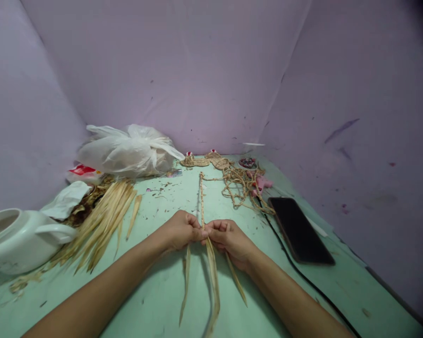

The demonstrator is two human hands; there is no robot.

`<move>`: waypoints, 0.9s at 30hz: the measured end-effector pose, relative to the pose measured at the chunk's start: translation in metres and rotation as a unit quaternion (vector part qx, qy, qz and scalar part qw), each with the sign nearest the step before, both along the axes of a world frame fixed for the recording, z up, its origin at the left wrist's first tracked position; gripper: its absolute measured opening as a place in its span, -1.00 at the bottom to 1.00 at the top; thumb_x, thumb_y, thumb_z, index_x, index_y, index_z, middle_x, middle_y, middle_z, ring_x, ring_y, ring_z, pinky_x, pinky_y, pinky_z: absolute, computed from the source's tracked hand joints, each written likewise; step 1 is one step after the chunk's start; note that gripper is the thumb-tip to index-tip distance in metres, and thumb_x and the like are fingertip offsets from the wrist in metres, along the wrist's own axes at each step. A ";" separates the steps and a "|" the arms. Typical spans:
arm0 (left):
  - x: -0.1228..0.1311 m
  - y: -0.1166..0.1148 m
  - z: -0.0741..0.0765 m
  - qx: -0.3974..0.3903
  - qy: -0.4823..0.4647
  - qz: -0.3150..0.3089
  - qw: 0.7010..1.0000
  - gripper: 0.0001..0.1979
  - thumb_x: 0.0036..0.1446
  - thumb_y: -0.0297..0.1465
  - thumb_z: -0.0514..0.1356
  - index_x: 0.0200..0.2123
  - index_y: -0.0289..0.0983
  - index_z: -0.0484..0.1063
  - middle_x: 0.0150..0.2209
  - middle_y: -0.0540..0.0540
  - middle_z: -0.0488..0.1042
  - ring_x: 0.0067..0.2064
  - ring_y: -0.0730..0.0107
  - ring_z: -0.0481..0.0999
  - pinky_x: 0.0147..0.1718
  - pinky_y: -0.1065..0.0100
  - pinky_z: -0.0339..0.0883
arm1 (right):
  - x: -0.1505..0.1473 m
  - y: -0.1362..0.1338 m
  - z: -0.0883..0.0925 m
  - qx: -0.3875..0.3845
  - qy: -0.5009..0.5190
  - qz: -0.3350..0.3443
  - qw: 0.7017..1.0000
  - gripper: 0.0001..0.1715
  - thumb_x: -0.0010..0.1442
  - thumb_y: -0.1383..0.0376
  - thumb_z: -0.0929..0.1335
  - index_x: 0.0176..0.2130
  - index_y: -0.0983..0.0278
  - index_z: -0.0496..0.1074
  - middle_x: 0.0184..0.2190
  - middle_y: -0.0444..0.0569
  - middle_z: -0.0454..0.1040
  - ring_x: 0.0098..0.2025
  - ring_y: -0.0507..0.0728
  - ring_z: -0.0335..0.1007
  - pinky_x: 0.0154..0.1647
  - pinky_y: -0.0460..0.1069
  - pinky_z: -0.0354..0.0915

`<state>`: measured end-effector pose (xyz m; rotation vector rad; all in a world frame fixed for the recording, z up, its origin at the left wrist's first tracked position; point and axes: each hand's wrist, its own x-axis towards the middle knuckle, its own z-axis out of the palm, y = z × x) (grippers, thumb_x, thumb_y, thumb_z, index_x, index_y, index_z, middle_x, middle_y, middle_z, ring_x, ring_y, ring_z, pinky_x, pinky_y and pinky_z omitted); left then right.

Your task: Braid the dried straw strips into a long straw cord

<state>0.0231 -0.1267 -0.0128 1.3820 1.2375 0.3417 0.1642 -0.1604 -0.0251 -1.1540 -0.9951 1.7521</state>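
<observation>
My left hand [181, 230] and my right hand [229, 238] meet at the middle of the green table [169, 197], both closed in a pinch on a straw braid [201, 197]. The finished braid runs straight away from my fingers toward the back. Three loose dry strips [213, 277] hang from the pinch toward me, spread apart on the tabletop.
A pile of dry straw strips [104, 220] lies at the left, beside a white ceramic pot [17, 239] and a white plastic bag [127, 150]. Coiled braided cord [239, 185] and small woven pieces [193, 161] sit at the back. A dark phone [299, 230] with a black cable [303, 277] lies at the right.
</observation>
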 end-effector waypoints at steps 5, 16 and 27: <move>-0.001 -0.001 0.001 -0.009 0.010 0.009 1.000 -0.72 -0.27 -0.28 0.25 -0.63 -0.29 0.19 -0.80 0.16 0.08 -0.78 0.67 0.00 -0.79 0.52 -0.20 | -0.001 0.001 -0.005 0.041 -0.075 -0.024 0.996 -0.89 -0.22 0.35 0.34 -0.64 0.35 0.30 -0.79 -0.22 0.22 -0.71 -0.13 -0.08 -0.65 -0.15 -0.16; 0.001 -0.002 0.003 -0.059 0.018 0.019 0.998 -0.90 -0.31 -0.45 0.10 -0.70 -0.28 0.17 -0.80 0.14 0.06 -0.79 0.66 -0.07 -0.78 0.49 -0.29 | 0.000 -0.001 -0.014 0.187 -0.269 -0.002 0.945 -0.87 -0.02 0.37 0.23 -0.53 0.33 0.34 -0.63 -0.12 0.36 -0.58 -0.04 0.17 -0.55 -0.14 0.06; 0.019 -0.014 0.005 -0.017 0.006 0.108 0.994 -0.90 -0.40 -0.59 0.06 -0.80 -0.34 0.20 -0.85 0.13 0.00 -0.75 0.70 -0.08 -0.75 0.51 -0.27 | 0.005 -0.010 0.000 0.193 -0.460 -0.022 0.866 -0.80 -0.09 0.28 0.29 -0.65 0.30 0.39 -0.72 -0.07 0.34 -0.65 -0.02 0.10 -0.62 -0.10 -0.11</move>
